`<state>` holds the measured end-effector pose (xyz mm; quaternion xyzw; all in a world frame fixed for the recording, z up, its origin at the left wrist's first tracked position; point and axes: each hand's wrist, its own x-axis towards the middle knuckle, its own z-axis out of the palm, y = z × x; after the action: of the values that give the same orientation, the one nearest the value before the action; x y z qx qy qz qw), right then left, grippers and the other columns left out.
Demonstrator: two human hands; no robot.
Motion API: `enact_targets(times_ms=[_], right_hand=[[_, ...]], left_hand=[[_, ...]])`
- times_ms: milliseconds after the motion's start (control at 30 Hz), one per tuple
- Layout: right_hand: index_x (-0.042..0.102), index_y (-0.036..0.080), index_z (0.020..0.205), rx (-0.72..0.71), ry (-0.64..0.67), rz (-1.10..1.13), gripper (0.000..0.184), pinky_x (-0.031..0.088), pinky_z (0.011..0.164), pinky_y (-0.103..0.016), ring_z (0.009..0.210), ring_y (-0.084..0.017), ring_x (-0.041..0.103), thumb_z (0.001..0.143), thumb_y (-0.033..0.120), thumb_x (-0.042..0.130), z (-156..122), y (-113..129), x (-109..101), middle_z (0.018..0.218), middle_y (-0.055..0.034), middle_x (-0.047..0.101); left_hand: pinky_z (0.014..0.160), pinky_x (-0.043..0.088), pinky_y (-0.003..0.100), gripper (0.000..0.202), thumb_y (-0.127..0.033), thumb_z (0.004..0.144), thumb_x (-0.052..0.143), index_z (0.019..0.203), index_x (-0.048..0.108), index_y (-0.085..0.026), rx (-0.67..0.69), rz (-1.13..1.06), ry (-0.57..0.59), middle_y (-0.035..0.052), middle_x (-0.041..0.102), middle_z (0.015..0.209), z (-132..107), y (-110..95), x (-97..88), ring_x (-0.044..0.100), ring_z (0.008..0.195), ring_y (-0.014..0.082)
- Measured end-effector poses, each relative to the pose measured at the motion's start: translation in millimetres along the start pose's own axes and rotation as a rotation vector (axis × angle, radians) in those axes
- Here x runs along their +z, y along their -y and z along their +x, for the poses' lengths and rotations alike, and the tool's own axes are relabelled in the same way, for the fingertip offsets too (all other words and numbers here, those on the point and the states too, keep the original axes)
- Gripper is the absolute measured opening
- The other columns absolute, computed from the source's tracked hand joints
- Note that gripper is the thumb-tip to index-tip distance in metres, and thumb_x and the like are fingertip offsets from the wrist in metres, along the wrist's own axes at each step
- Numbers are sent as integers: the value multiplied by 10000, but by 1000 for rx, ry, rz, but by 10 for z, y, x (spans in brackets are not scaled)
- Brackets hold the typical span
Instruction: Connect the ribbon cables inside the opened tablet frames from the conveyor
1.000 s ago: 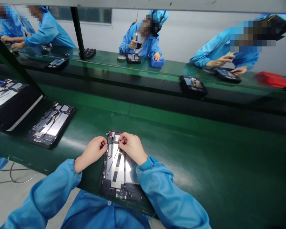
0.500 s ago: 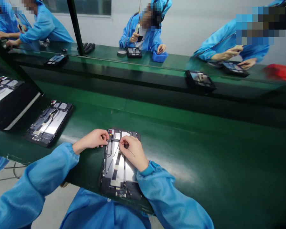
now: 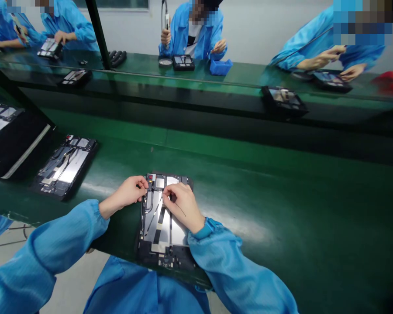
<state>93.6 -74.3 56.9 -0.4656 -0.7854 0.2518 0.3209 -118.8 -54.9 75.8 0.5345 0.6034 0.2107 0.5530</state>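
Observation:
An opened tablet (image 3: 178,233) lies in front of me at the bench edge, its silver battery area, flat cables and small circuit boards exposed. At its upper left edge, the fingertips of my left hand (image 3: 133,191) are pinched together; what they hold is too small to make out. My right hand (image 3: 182,204) rests over the upper middle of the tablet, thumb and forefinger closed on a thin black wire (image 3: 180,209), whose loose end curves out across the hand. A dark strip crosses the tablet between both hands' fingertips.
Another opened tablet (image 3: 65,168) lies to the left on the green bench (image 3: 281,209). Beyond it, more tablets (image 3: 1,120) sit near a dark post. Across a raised ledge, co-workers in blue handle tablets, with a blue bin (image 3: 220,67) and a red object (image 3: 391,83) there.
My hands stay pinched at nearly the same spots on the tablet. The view has shifted slightly. Across the bench, one co-worker's hand has lifted from the blue bin; another at left now holds up a tablet.

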Motion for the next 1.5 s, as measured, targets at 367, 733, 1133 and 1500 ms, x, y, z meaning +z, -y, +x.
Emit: enact_targets(times_ms=[367,733,1133,1500], right_hand=[[672,179,997,-218,136,-227,158,352,787,-358,882,-222,545,940,142,530,-127,40,-230,892,-70,670],[694,166,969,-206,195,-329,167,348,753,-352,874,-225,505,924,96,549,-258,-4,-364,874,-77,632],[711,170,927,-161,205,-312,193,364,745,-366,840,-228,514,911,94,534,-247,-19,-428,837,-86,631],[644,201,800,166,-216,86,110,435,685,-293,712,-181,578,754,120,584,-22,-123,-321,736,-9,654]], left_hand=[[637,403,243,163,-105,757,552,698,683,-180,244,827,43,27,705,726,101,-431,-122,630,685,163],[607,379,246,184,-92,758,563,655,682,-187,431,1005,307,24,668,653,302,-559,-177,605,613,154],[649,412,279,201,-73,719,582,558,631,-185,324,908,197,52,625,601,271,-603,-113,576,581,179],[703,481,335,118,-238,809,605,906,605,-170,305,1029,-12,110,666,889,-100,-553,125,659,805,272]])
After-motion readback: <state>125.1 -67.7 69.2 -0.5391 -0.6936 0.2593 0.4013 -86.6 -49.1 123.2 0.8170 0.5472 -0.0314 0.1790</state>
